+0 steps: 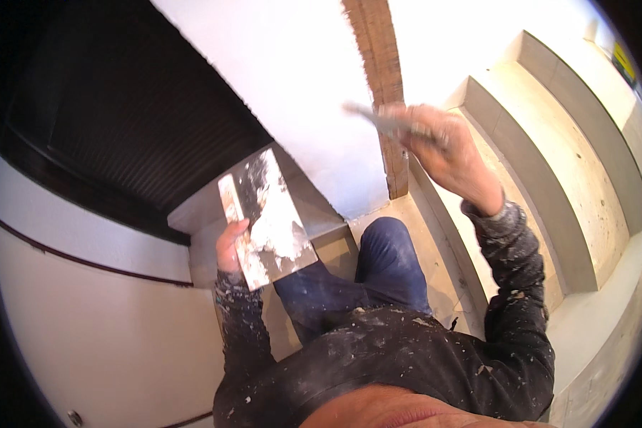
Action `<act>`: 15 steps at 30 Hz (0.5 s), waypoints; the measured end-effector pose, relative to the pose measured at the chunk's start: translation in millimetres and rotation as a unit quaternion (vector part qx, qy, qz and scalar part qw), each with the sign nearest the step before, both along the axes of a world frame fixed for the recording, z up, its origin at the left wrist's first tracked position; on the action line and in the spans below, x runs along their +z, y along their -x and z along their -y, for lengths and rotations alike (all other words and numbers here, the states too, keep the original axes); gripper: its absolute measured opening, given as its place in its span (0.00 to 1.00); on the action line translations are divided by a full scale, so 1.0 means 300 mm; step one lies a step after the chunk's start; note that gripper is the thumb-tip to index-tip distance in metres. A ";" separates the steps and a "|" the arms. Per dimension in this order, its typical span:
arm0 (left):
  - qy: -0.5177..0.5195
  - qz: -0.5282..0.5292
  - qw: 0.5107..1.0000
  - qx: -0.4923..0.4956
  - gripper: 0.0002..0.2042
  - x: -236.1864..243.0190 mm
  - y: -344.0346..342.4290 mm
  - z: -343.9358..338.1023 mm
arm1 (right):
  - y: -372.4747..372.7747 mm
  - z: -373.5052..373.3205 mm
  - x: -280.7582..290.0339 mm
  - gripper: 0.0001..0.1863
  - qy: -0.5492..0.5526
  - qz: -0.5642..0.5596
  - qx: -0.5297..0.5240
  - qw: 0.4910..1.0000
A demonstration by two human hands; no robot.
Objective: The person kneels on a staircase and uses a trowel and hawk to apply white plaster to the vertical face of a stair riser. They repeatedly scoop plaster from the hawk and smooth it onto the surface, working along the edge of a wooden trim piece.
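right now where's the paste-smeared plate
In the head view, the paste-smeared plate is left of centre, gripped in the left hand, beside the blue trousers.

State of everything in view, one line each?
Left hand: gripping flat plate's left side
Flat plate: held, smeared white, partly bare
Right hand: raised, closed on slim tool, blurred
Slim tool: held, blurred; contact with wall unclear
Wooden post: bare wood, ragged white left edge
Black sleeves: spattered
Blue trousers: knees bent, pale smudges
Steps: speckled
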State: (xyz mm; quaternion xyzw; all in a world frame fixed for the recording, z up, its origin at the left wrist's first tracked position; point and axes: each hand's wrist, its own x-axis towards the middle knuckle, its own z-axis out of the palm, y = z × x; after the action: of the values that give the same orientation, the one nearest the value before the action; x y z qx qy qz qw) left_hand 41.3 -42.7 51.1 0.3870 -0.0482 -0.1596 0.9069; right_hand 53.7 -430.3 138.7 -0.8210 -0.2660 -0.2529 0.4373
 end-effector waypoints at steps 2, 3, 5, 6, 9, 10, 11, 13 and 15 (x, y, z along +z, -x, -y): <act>0.006 -0.002 1.000 -0.021 0.26 -0.005 0.008 -0.013 | -0.058 -0.032 -0.004 0.19 -0.113 0.029 -0.083 0.990; 0.010 -0.001 0.999 -0.039 0.26 -0.004 0.008 -0.014 | -0.100 -0.062 -0.005 0.19 -0.146 0.046 -0.121 0.981; -0.012 -0.011 1.000 -0.013 0.27 -0.002 0.011 -0.012 | -0.183 -0.131 -0.007 0.19 -0.186 0.103 -0.170 0.962; -0.009 -0.008 1.000 -0.019 0.27 0.001 0.012 -0.011 | -0.220 -0.167 -0.009 0.19 -0.192 0.145 -0.182 0.953; -0.009 -0.002 1.000 -0.017 0.28 0.003 0.019 -0.006 | -0.281 -0.254 -0.018 0.20 -0.196 0.173 -0.212 0.941; -0.007 -0.005 1.000 -0.015 0.28 0.005 0.020 -0.002 | -0.294 -0.271 -0.015 0.20 -0.211 0.163 -0.220 0.938; -0.002 -0.006 1.000 -0.004 0.28 -0.008 0.031 -0.003 | -0.302 -0.288 -0.017 0.20 -0.207 0.190 -0.220 0.934; -0.006 -0.007 1.000 0.012 0.28 -0.015 0.032 -0.004 | -0.318 -0.305 -0.011 0.21 -0.204 0.211 -0.226 0.929; -0.025 -0.001 0.999 0.032 0.28 -0.024 0.030 -0.009 | -0.337 -0.316 -0.002 0.21 -0.195 0.228 -0.241 0.923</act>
State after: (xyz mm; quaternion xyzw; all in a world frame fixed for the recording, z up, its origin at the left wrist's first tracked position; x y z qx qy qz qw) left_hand 32.4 -39.9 44.0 0.4105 -0.0312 -0.1316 0.9018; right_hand 154.9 -335.7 138.1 -0.6789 -0.0979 -0.5781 0.4420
